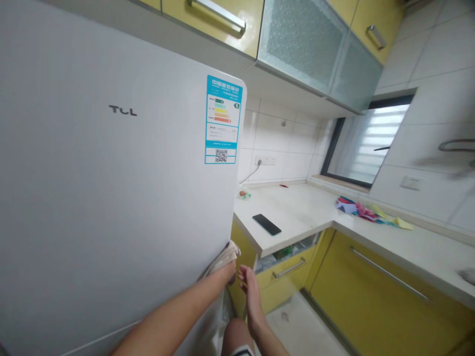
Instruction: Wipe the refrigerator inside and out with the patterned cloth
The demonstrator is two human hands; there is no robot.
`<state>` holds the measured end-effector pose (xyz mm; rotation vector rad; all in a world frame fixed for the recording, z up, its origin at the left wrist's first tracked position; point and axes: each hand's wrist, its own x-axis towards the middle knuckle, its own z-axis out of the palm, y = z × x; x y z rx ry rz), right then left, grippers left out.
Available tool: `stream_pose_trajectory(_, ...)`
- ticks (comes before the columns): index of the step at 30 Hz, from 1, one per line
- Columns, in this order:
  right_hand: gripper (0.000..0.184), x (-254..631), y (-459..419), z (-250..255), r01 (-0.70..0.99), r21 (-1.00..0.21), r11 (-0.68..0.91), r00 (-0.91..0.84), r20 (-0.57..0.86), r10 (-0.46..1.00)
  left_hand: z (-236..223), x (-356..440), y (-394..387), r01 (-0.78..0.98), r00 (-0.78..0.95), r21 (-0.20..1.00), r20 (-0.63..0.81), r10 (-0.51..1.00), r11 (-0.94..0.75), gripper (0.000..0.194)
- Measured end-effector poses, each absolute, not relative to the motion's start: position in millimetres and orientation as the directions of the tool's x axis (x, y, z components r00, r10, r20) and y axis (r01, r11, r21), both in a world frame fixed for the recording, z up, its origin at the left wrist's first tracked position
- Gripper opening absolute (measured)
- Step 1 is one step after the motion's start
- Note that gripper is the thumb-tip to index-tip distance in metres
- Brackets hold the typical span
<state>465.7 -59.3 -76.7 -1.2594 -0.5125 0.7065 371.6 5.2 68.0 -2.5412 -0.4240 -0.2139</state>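
Note:
My left hand [230, 271] is at the right edge of the white refrigerator [148, 188], low down. It has a pale beige cloth [227, 254] in its grip, bunched against the door's edge, and its fingers are partly hidden. Just to the right, my right hand [249, 287] hangs in the air with fingers loosely apart, holding nothing. It is close to the front of a yellow drawer [285, 277]. A blue and white energy label [223, 119] is stuck on the upper right of the refrigerator door.
A dark phone [266, 224] lies on the white countertop [304, 207]. Farther right lie colourful crumpled cloths or bags [367, 211]. A small item in a plastic bag [243, 194] sits beside the refrigerator. Yellow wall cabinets [215, 24] hang overhead, and a window [367, 141] is at the back.

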Motion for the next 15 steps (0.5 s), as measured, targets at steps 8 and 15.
stream_pose_trajectory(8, 0.115, 449.8, -61.9, -99.7, -0.194, -0.971, 0.137, 0.686, -0.035, 0.727, 85.3, 362.5, 24.9, 0.435, 0.847, -0.299, 0.455, 0.274, -0.849, 0.053)
stream_pose_trajectory(15, 0.069, 400.0, -31.6, 33.7, 0.455, -0.809, 0.372, 0.563, 0.586, 0.583, 139.5, 294.9, 57.4, 0.418, 0.846, -0.403, 0.499, 0.187, -0.814, 0.074)
